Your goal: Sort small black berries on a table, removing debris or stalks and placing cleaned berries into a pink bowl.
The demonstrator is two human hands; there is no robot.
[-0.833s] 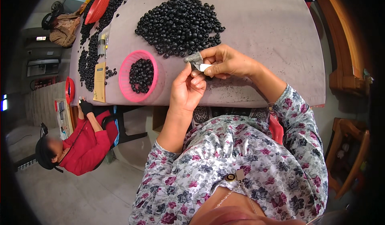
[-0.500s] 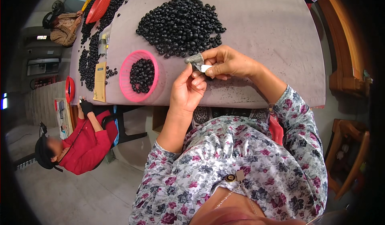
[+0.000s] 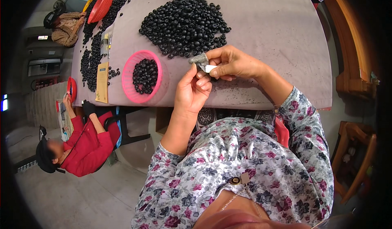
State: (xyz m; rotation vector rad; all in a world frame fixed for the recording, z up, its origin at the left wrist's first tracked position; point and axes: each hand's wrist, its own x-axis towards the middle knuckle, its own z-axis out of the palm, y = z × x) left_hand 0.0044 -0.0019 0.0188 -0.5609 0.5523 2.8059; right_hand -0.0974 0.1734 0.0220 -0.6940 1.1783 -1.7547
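— Head view first: where do we stand at the grip?

— Our right hand (image 3: 232,61) has its grip pinched together on a small grey scrap (image 3: 199,59) with a white piece (image 3: 210,68) beside it, held just above the counter (image 3: 277,29). Our left hand (image 3: 192,91) comes up from below — its fingertips closed on the same little bundle, touching the right hand.

— And around that?

— Just beyond our hands lies a big heap of black beads (image 3: 185,23) on the grey counter. To our left sits a pink round basket (image 3: 141,77) with more black beads in it, near the counter's front edge. Farther left we see a tan card (image 3: 102,82), a long strip of beads (image 3: 87,57), and a red basket (image 3: 100,5). A person in red (image 3: 83,145) sits at the counter's left side.
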